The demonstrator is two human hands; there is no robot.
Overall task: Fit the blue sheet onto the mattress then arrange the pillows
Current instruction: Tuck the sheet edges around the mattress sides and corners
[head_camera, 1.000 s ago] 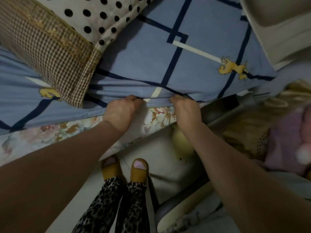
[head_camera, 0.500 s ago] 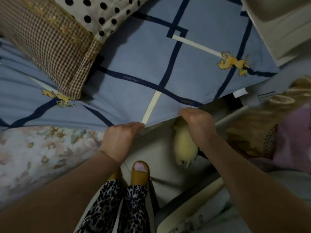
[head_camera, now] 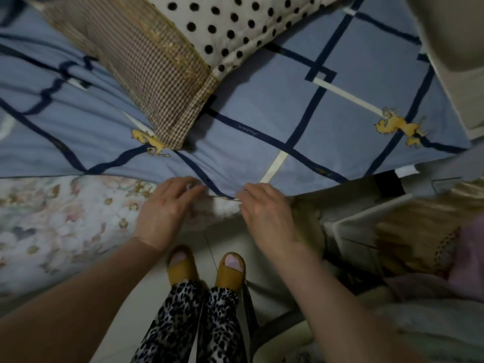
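The blue sheet (head_camera: 262,121), with dark grid lines and yellow cartoon prints, lies over the floral mattress (head_camera: 52,221). The mattress's near side and left part are bare. My left hand (head_camera: 167,213) and my right hand (head_camera: 264,213) are side by side at the sheet's near hem. Their fingertips pinch the hem where it dips over the mattress edge. A brown checked pillow (head_camera: 157,74) and a polka-dot pillow (head_camera: 222,27) rest on the sheet at the top.
My feet in yellow slippers (head_camera: 207,268) stand on the pale floor close to the bed. Pink and tan bedding (head_camera: 432,247) is piled at the right beside a pale frame (head_camera: 366,213). A beige headboard or wall (head_camera: 458,48) borders the top right.
The camera has tilted so more of the sheet and pillows shows. Both hands have come closer together along the hem, and their fingers look looser than before.
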